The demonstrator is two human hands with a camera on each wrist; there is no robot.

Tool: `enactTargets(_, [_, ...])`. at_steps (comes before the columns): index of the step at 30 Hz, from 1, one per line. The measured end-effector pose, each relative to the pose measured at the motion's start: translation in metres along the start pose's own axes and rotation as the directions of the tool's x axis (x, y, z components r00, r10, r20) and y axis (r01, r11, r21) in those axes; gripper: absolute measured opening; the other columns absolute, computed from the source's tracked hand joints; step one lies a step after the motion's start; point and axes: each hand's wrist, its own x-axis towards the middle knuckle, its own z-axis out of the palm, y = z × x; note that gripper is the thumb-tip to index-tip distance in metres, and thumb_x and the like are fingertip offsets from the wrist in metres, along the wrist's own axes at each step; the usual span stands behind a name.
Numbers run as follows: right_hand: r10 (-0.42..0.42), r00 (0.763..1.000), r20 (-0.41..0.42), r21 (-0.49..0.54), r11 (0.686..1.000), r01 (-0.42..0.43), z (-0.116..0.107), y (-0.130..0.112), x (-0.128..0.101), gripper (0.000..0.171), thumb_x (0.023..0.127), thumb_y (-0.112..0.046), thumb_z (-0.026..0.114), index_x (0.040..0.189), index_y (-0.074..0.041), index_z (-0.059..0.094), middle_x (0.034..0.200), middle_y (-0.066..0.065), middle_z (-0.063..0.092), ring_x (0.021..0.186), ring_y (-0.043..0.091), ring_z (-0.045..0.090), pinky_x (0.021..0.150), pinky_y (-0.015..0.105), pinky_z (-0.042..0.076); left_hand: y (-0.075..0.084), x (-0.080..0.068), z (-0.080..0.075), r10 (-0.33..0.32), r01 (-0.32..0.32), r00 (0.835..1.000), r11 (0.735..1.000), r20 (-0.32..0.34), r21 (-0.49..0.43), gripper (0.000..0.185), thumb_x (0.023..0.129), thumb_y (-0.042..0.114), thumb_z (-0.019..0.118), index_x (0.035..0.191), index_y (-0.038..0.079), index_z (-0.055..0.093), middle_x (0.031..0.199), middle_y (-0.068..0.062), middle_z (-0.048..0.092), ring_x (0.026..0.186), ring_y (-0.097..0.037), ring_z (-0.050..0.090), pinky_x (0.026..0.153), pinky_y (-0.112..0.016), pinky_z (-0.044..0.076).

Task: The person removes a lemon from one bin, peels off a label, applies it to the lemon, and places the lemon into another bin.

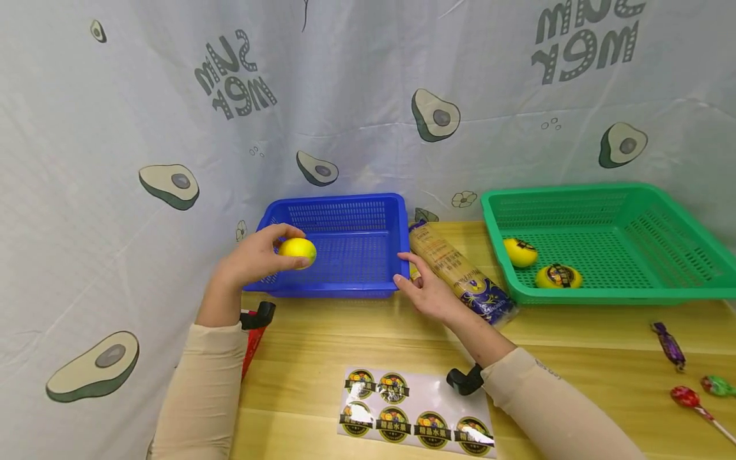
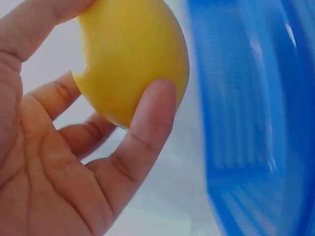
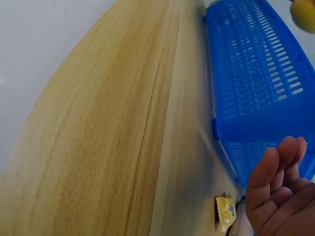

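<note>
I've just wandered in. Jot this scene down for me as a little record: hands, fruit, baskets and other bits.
Left hand: holds a yellow lemon, no sticker visible on it
Right hand: at the right rim of the blue basket
Green basket: two lemons with stickers inside
Sticker sheet: six round stickers showing, on the table
Between baskets: spaghetti packet
Far right: purple-wrapped sweet, red lollipop, green-wrapped sweet
</note>
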Motion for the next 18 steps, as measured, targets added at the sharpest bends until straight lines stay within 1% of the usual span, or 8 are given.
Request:
enactTargets(2, [0.001, 1.0, 0.005, 0.008, 1.0, -0.001, 0.0, 0.0, 0.0, 0.061, 0.105, -0.04, 0.056, 0.159, -0.031, 0.028, 0.064, 0.001, 0.046, 0.048, 0.015, 0.041, 0.045, 0.026, 0.031, 0.01, -0.018, 0.011, 0.054, -0.056, 0.998, 0.996, -0.02, -0.076, 0.048, 0.086, 0.028, 0.083, 0.127, 0.016, 0.064, 0.119, -0.008, 0.062, 0.101, -0.027, 0.054, 0.08, -0.034, 0.05])
enactTargets(3, [0.005, 1.0, 0.006, 0.012, 1.0, -0.005, 0.001, 0.0, 0.0, 0.061, 0.105, -0.04, 0.056, 0.159, -0.031, 0.028, 0.064, 0.001, 0.046, 0.048, 0.015, 0.041, 0.045, 0.026, 0.031, 0.013, -0.027, 0.018, 0.085, -0.086, 0.996, 0.99, -0.017, -0.113, 0.047, 0.086, 0.027, 0.083, 0.127, 0.016, 0.064, 0.119, -0.008, 0.062, 0.101, -0.026, 0.054, 0.08, -0.034, 0.052])
enactTargets(5, [0.004, 1.0, 0.009, 0.027, 1.0, -0.004, 0.001, 0.0, 0.0, 0.061, 0.105, -0.039, 0.056, 0.159, -0.031, 0.028, 0.064, 0.001, 0.045, 0.047, 0.014, 0.041, 0.045, 0.026, 0.031, 0.019, -0.043, 0.033, 0.147, -0.139, 0.989, 0.969, 0.022, -0.204, 0.045, 0.085, 0.021, 0.084, 0.126, 0.015, 0.065, 0.119, -0.009, 0.062, 0.102, -0.026, 0.055, 0.079, -0.033, 0.055])
enactTargets(8, [-0.009, 1.0, 0.017, 0.041, 0.999, 0.008, 0.0, -0.001, 0.001, 0.061, 0.105, -0.037, 0.056, 0.159, -0.029, 0.028, 0.065, 0.001, 0.045, 0.048, 0.014, 0.041, 0.045, 0.025, 0.032, 0.022, -0.058, 0.055, 0.206, -0.171, 0.974, 0.944, 0.097, -0.283, 0.043, 0.085, 0.018, 0.084, 0.123, 0.016, 0.065, 0.119, -0.007, 0.063, 0.104, -0.025, 0.057, 0.077, -0.03, 0.059])
enactTargets(10, [-0.025, 0.999, 0.025, 0.045, 0.999, 0.024, -0.002, -0.003, 0.0, 0.061, 0.106, -0.036, 0.056, 0.16, -0.027, 0.028, 0.067, 0.002, 0.046, 0.05, 0.015, 0.044, 0.046, 0.026, 0.034, 0.022, -0.061, 0.071, 0.231, -0.179, 0.963, 0.933, 0.14, -0.313, 0.041, 0.085, 0.018, 0.084, 0.122, 0.017, 0.065, 0.119, -0.006, 0.064, 0.105, -0.026, 0.058, 0.076, -0.031, 0.06])
enactTargets(13, [-0.045, 0.998, 0.036, 0.023, 0.999, 0.044, -0.008, -0.006, -0.004, 0.063, 0.106, -0.036, 0.054, 0.162, -0.024, 0.026, 0.071, 0.004, 0.049, 0.055, 0.019, 0.05, 0.05, 0.027, 0.039, 0.023, -0.057, 0.1, 0.245, -0.188, 0.954, 0.94, 0.176, -0.286, 0.039, 0.086, 0.025, 0.083, 0.121, 0.019, 0.066, 0.119, -0.002, 0.066, 0.108, -0.022, 0.059, 0.081, -0.03, 0.058])
enactTargets(16, [-0.044, 0.999, 0.029, -0.003, 0.999, 0.045, -0.018, -0.008, -0.014, 0.065, 0.107, -0.039, 0.052, 0.163, -0.025, 0.023, 0.077, 0.007, 0.053, 0.062, 0.026, 0.057, 0.057, 0.031, 0.046, 0.024, -0.049, 0.129, 0.239, -0.188, 0.952, 0.95, 0.193, -0.25, 0.042, 0.086, 0.031, 0.082, 0.123, 0.019, 0.066, 0.119, 0.001, 0.066, 0.107, -0.018, 0.06, 0.087, -0.029, 0.055])
enactTargets(18, [-0.039, 0.999, 0.014, -0.01, 0.999, 0.039, -0.025, -0.007, -0.023, 0.065, 0.107, -0.042, 0.052, 0.163, -0.028, 0.022, 0.079, 0.009, 0.055, 0.065, 0.029, 0.059, 0.059, 0.033, 0.048, 0.027, -0.044, 0.146, 0.229, -0.185, 0.956, 0.956, 0.185, -0.225, 0.045, 0.085, 0.033, 0.083, 0.124, 0.018, 0.066, 0.119, 0.001, 0.066, 0.105, -0.015, 0.061, 0.089, -0.028, 0.053])
